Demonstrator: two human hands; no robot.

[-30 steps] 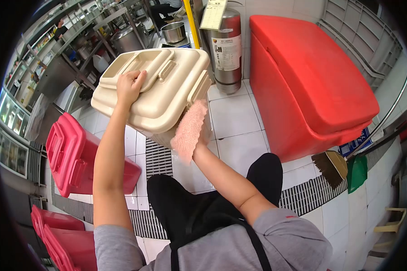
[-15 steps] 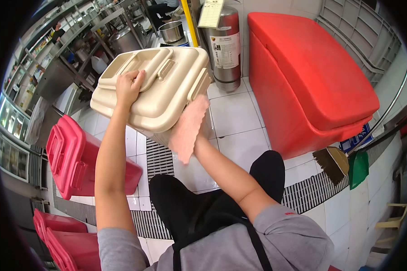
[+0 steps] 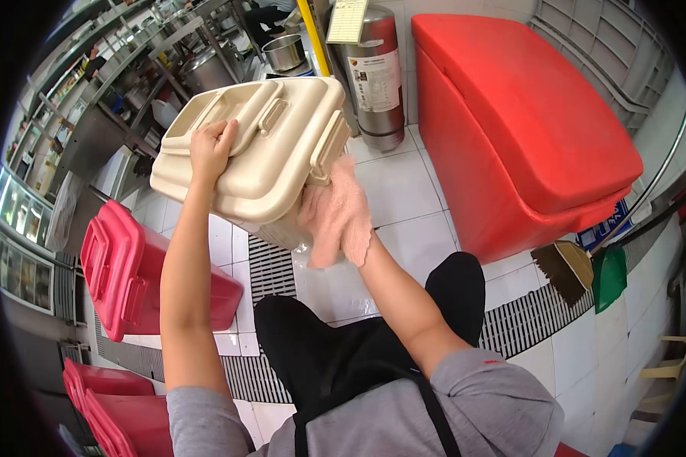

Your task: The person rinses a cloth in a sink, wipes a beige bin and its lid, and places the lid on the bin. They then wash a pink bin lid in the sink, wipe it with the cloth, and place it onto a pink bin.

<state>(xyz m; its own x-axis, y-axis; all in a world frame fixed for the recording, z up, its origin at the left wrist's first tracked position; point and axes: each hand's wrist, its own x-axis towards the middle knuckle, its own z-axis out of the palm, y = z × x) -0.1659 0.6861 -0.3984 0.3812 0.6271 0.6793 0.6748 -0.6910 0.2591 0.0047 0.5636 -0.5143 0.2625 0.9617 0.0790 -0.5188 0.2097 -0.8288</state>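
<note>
pink cloth (image 3: 337,217) now in folds, farther right than before

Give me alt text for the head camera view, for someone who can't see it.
A person's left hand grips the beige lid of a bin, while the right hand, hidden by a pink cloth, is at the bin's side. Red bins stand at left and a large red container at right, on a white-tiled floor.

bright overall | small glints on floor tiles (image 3: 335,286) | fisheye-bent edges | black corners
</note>
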